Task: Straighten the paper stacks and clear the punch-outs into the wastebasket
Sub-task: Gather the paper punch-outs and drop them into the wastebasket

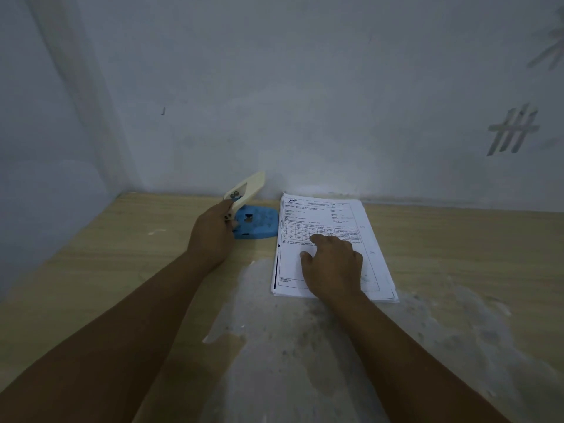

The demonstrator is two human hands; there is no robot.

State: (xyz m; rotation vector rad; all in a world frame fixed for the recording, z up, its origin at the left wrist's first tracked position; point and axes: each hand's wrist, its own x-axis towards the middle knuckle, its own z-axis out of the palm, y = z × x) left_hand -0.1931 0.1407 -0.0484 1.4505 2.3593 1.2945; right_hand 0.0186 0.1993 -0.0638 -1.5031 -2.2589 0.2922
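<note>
The wooden table ran up against the wall, its pale top smeared with whitish patches toward the near edge. A stack of printed papers lay flat on it, and just beside that sat a blue hole punch.

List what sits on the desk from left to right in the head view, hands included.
left hand gripping the hole punch's cream handle → blue hole punch base → right hand resting flat on the paper stack, whose right edge reaches farthest right.
</note>
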